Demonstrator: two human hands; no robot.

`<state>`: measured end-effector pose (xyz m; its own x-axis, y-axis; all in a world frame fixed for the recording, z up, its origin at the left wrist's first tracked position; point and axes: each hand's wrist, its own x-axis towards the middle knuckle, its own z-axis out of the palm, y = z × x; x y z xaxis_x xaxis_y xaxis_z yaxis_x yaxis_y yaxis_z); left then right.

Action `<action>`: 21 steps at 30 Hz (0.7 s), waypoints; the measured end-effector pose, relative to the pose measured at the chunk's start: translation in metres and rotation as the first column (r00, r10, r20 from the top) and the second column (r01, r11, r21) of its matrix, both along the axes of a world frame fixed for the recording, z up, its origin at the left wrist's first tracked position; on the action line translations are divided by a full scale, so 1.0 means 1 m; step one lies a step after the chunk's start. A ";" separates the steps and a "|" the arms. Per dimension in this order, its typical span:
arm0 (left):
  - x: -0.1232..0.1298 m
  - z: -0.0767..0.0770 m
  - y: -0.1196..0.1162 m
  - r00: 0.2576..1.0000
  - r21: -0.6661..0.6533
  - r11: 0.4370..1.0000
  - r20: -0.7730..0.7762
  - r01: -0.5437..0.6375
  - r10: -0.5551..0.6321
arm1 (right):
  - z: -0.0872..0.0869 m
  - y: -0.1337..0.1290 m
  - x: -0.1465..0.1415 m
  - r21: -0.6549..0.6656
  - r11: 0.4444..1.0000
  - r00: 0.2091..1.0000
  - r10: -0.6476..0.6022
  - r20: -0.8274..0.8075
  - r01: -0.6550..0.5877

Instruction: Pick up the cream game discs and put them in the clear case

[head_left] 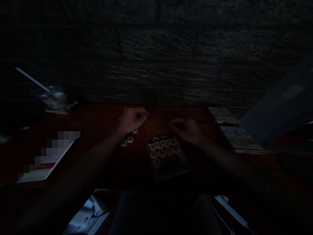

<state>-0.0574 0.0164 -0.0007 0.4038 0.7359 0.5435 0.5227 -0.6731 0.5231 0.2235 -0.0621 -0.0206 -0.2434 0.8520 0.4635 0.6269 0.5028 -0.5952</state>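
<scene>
My left hand (134, 118) is above the far middle of the wooden table, its fingers curled into a pinch. Whatever it may hold is hidden in the dark. Close to that wrist lie a few round Chinese chess pieces (130, 139). My right hand (187, 129) hovers just beyond a shallow open box (182, 165), fingers also curled together, with no held thing that I can make out. Rows of chess pieces (161, 153) with red or dark characters fill the box's far and left parts. Two more pieces (156, 139) sit against its far edge.
A plastic cup (55, 98) with a straw stands at the far left. A pale booklet or folder (46, 164) lies on the left. Two flat printed boxes (241, 138) rest at the right, beside a grey slanted object (276, 104). A stone wall (156, 65) rises behind the table.
</scene>
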 end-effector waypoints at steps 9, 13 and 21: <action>0.017 0.004 -0.021 0.974 -0.060 0.984 -0.149 0.165 -0.172 | 0.000 -0.007 -0.009 -0.045 0.984 0.985 0.171 -0.008 -0.171; 0.018 0.005 -0.023 0.942 -0.153 0.954 -0.180 0.258 -0.283 | 0.001 -0.008 -0.010 -0.027 0.977 0.978 0.210 0.003 -0.209; 0.003 0.004 -0.011 0.967 -0.270 0.945 -0.121 0.187 -0.226 | 0.002 -0.004 0.004 -0.015 0.993 0.993 0.113 0.014 -0.113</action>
